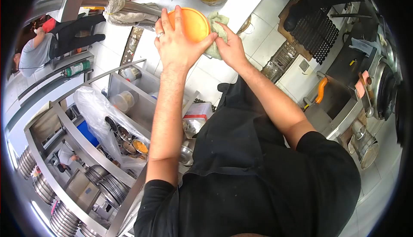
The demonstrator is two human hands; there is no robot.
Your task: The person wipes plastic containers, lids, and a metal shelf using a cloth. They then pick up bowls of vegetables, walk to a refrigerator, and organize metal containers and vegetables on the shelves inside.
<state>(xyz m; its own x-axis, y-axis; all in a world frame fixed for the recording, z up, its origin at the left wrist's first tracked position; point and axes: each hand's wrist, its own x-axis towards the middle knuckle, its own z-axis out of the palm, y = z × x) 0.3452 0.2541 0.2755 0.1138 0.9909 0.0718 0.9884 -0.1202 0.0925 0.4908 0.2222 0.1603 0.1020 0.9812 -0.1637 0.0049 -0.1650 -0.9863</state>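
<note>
Cloth (220,31) bunches in our right hand's (231,48) grip, at the right edge of the orange dish (194,24) our left hand (175,44) grasps.

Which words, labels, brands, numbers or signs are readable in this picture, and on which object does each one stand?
No text can be read.
Green cylinder: pale markings, too small and blurred to read.
White box with red band: no lettering can be made out.
Orange round item: none visible.
</note>
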